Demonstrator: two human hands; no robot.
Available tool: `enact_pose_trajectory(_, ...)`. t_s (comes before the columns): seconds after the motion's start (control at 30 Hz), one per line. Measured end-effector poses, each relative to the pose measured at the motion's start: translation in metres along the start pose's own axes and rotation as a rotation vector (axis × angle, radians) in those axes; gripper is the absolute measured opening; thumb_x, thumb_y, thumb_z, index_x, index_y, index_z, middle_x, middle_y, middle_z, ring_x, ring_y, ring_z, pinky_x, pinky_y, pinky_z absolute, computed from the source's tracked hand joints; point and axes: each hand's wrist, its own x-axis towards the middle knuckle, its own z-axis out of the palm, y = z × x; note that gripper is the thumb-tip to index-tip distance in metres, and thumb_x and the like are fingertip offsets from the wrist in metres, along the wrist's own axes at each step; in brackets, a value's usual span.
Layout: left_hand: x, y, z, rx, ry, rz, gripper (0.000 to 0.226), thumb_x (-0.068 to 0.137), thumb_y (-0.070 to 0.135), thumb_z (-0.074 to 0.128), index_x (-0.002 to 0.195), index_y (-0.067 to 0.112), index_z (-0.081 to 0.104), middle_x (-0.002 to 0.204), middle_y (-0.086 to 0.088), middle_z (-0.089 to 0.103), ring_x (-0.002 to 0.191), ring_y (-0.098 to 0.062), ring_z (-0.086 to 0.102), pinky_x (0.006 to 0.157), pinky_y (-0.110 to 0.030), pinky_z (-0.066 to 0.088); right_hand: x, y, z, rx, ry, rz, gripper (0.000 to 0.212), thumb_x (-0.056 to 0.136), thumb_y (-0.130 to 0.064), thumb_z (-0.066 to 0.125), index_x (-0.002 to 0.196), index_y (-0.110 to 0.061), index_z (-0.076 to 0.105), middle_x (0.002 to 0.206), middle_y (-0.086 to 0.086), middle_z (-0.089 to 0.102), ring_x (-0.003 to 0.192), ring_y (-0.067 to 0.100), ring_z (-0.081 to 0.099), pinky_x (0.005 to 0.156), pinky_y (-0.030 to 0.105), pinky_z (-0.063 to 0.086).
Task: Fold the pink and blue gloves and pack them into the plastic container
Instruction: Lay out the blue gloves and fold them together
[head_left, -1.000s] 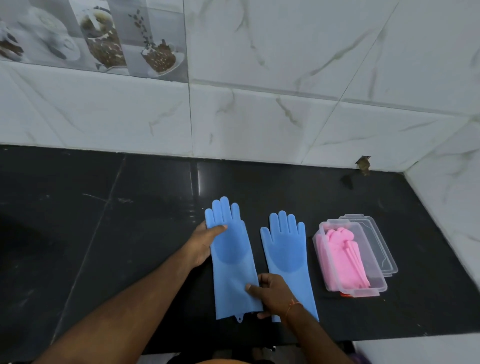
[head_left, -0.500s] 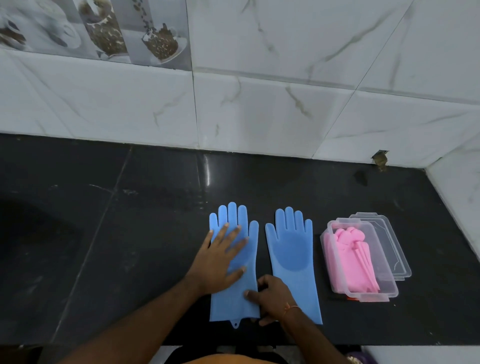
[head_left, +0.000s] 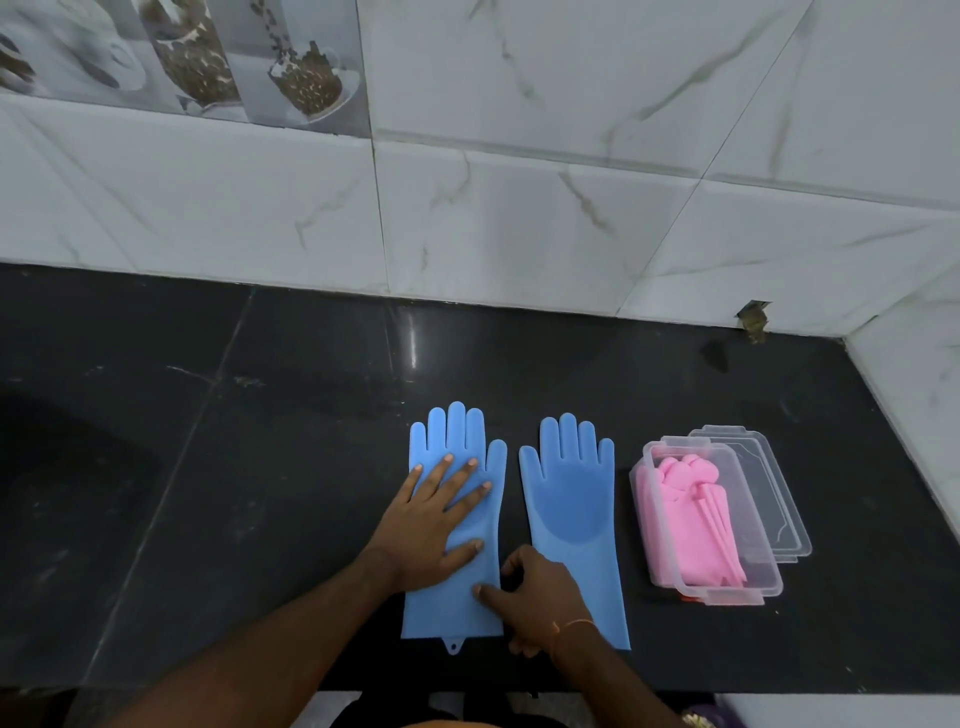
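Observation:
Two blue gloves lie flat side by side on the black counter, fingers pointing to the wall. My left hand (head_left: 434, 525) rests palm down with spread fingers on the left blue glove (head_left: 457, 603). My right hand (head_left: 540, 597) sits between the cuffs, its forefinger pressing the left glove's right edge, its back covering part of the right blue glove (head_left: 569, 499). To the right stands the clear plastic container (head_left: 763, 584) holding the folded pink gloves (head_left: 685, 525).
The container's clear lid (head_left: 779, 504) lies under and behind the container. White marble tiles form the back wall and the right corner. The black counter (head_left: 234, 493) stretches far to the left, its front edge just below the cuffs.
My left hand went from the left glove's outer edge to lying flat on its palm. The right hand stayed at the cuffs. The camera tilted down slightly.

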Motion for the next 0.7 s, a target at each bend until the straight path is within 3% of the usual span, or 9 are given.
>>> enact_pose_trajectory(0.07, 0.003, 0.005, -0.006, -0.005, 0.002, -0.029, 0.08, 0.105, 0.079, 0.024, 0.174, 0.043, 0.007, 0.184, 0.011, -0.001, 0.169, -0.019, -0.012, 0.134, -0.05, -0.014, -0.008, 0.007, -0.006, -0.16, 0.111, -0.093, 0.05, 0.077, -0.071, 0.075, 0.101, -0.032, 0.054, 0.081, -0.003, 0.072, 0.064, 0.013, 0.072, 0.059, 0.029, 0.06)
enact_pose_trajectory(0.17, 0.013, 0.024, -0.016, -0.051, 0.077, -0.039, 0.076, 0.106, 0.074, 0.03, 0.172, 0.036, 0.025, 0.181, 0.009, 0.02, 0.17, -0.021, 0.008, 0.136, -0.054, 0.0, -0.02, 0.022, -0.017, -0.219, 0.223, -0.182, 0.049, 0.084, -0.071, 0.068, 0.111, -0.034, 0.054, 0.074, -0.006, 0.072, 0.072, 0.005, 0.068, 0.068, 0.021, 0.053)
enact_pose_trajectory(0.23, 0.024, 0.042, -0.024, -0.1, 0.127, -0.036, 0.071, 0.107, 0.069, 0.035, 0.169, 0.034, 0.033, 0.176, 0.008, 0.031, 0.166, -0.022, 0.023, 0.135, -0.057, 0.015, -0.029, 0.031, -0.023, -0.22, 0.294, -0.206, 0.045, 0.089, -0.069, 0.065, 0.117, -0.036, 0.053, 0.082, -0.011, 0.069, 0.077, 0.002, 0.065, 0.067, 0.017, 0.045)
enact_pose_trajectory(0.33, 0.047, 0.075, -0.035, -0.157, 0.161, -0.036, 0.065, 0.104, 0.061, 0.042, 0.162, 0.033, 0.039, 0.166, 0.007, 0.046, 0.154, -0.021, 0.04, 0.127, -0.054, 0.033, -0.039, 0.051, -0.029, -0.217, 0.4, -0.251, 0.039, 0.095, -0.059, 0.064, 0.123, -0.033, 0.058, 0.105, -0.017, 0.061, 0.096, 0.004, 0.059, 0.08, 0.02, 0.044)
enact_pose_trajectory(0.5, 0.092, 0.132, -0.043, -0.289, 0.114, 0.003, 0.052, 0.105, 0.048, 0.051, 0.15, 0.023, 0.058, 0.143, 0.0, 0.068, 0.128, -0.019, 0.064, 0.108, -0.04, 0.056, -0.051, 0.079, -0.033, -0.219, 0.457, -0.148, 0.045, 0.096, -0.043, 0.069, 0.136, -0.027, 0.056, 0.142, -0.005, 0.049, 0.127, 0.021, 0.05, 0.104, 0.032, 0.044)
enact_pose_trajectory(0.6, 0.115, 0.164, -0.042, -0.434, 0.077, -0.05, 0.036, 0.108, 0.034, 0.054, 0.137, 0.019, 0.07, 0.121, -0.003, 0.077, 0.107, -0.02, 0.072, 0.095, -0.037, 0.061, -0.051, 0.093, -0.039, -0.133, 0.434, -0.048, 0.057, 0.093, -0.036, 0.075, 0.143, -0.019, 0.053, 0.146, 0.006, 0.047, 0.13, 0.027, 0.053, 0.109, 0.04, 0.043)
enact_pose_trajectory(0.7, 0.136, 0.183, -0.041, -0.446, 0.037, -0.203, 0.024, 0.11, 0.032, 0.055, 0.122, 0.017, 0.07, 0.108, -0.004, 0.078, 0.098, -0.022, 0.073, 0.093, -0.042, 0.063, -0.047, 0.107, -0.047, -0.022, 0.4, 0.001, 0.066, 0.091, -0.03, 0.079, 0.148, -0.013, 0.05, 0.145, 0.013, 0.05, 0.13, 0.03, 0.056, 0.109, 0.041, 0.047)
